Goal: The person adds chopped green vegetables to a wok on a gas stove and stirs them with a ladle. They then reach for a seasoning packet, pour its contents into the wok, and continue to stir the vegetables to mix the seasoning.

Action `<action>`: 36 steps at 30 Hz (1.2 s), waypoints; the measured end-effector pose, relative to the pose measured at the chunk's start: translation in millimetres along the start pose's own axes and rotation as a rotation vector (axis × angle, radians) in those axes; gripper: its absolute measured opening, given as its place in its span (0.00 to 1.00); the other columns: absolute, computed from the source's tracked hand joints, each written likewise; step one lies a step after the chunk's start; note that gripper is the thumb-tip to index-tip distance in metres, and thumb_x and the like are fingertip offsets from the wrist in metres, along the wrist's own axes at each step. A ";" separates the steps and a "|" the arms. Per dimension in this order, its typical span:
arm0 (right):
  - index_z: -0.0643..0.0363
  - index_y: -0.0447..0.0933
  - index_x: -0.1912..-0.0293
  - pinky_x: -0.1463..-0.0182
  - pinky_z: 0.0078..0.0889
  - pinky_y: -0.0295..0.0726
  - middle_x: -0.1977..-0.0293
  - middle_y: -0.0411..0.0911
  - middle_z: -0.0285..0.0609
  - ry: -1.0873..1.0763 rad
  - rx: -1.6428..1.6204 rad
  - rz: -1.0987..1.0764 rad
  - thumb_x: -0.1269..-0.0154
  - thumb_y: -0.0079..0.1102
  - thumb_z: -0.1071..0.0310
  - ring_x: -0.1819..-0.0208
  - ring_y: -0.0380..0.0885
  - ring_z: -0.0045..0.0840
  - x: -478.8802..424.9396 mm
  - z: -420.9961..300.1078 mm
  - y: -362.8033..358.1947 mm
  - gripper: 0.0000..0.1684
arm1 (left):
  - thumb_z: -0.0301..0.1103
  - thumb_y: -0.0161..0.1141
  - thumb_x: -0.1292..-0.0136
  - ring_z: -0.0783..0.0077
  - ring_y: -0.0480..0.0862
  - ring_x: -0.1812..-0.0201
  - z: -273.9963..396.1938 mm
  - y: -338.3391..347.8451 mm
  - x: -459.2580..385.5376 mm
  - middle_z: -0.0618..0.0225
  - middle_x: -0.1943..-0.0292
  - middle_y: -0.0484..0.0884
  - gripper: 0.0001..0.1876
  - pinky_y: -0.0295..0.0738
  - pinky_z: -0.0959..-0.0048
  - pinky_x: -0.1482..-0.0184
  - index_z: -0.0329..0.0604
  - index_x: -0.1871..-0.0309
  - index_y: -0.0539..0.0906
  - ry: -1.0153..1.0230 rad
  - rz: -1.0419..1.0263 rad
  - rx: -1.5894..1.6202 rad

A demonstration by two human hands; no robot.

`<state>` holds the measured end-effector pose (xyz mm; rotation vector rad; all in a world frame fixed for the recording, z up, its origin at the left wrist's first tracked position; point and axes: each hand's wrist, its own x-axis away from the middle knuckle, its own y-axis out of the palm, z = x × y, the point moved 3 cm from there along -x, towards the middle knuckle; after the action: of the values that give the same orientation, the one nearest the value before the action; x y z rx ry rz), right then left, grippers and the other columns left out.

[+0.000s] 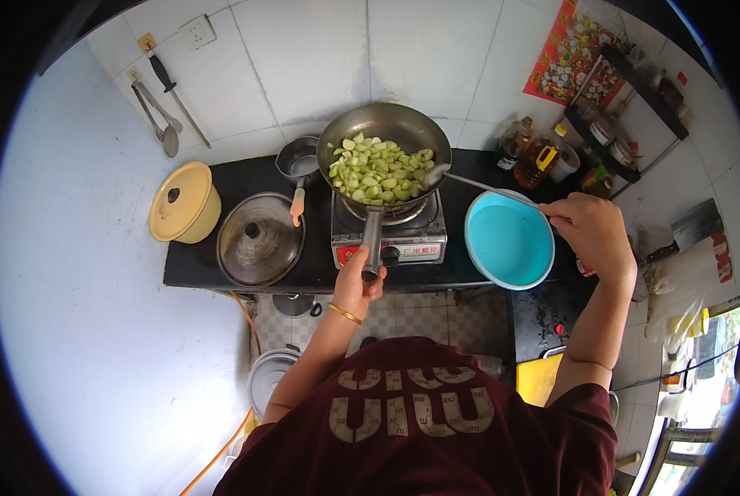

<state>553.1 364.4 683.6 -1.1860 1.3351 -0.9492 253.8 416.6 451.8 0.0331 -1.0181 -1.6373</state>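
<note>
My left hand (356,285) grips the metal handle of a wok (385,116), which rests over a single-burner gas stove (387,242). Pale green vegetable slices (373,172) lie heaped across the wok's bottom. Held in my right hand (587,229) is a long-handled metal ladle (488,186); its head reaches over the wok's right side, at the edge of the slices. Below that handle, to the right of the stove, sits a turquoise basin (509,242) with no food visible inside.
Left of the stove are a domed lid (261,248), a small saucepan (300,160) and a cream lidded pot (187,204). Oil and sauce bottles (536,162) stand at the back right beneath a rack (602,142). A yellow cutting board (537,378) lies near my right elbow.
</note>
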 end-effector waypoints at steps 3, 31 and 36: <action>0.50 0.85 0.61 0.63 0.36 0.77 0.69 0.82 0.40 -0.098 -0.019 -0.033 0.44 0.59 0.67 0.66 0.80 0.35 -0.7 -8.0 6.9 0.11 | 0.52 0.54 0.33 0.79 0.65 0.85 -0.8 -0.1 0.1 0.64 0.75 0.76 0.17 0.57 0.80 0.81 0.49 0.56 0.73 0.009 -0.014 -0.002; 0.48 0.78 0.52 0.70 0.43 0.77 0.77 0.79 0.46 -0.028 -0.035 0.114 0.34 0.53 0.63 0.71 0.80 0.40 -43.4 -51.6 149.3 0.11 | 0.51 0.55 0.33 0.77 0.65 0.84 -1.1 -3.1 -2.1 0.65 0.75 0.75 0.15 0.56 0.79 0.81 0.52 0.56 0.72 0.000 -0.013 0.010; 0.51 0.79 0.52 0.66 0.46 0.78 0.72 0.81 0.50 0.103 -0.052 0.038 0.33 0.51 0.65 0.70 0.80 0.45 -23.3 -33.0 112.4 0.12 | 0.51 0.56 0.34 0.77 0.65 0.84 0.0 -6.7 -1.6 0.64 0.74 0.75 0.16 0.56 0.79 0.80 0.52 0.54 0.72 0.009 -0.009 0.018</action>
<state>504.1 405.8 582.8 -1.1601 1.4675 -0.9645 249.2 417.7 446.9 0.0565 -1.0274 -1.6345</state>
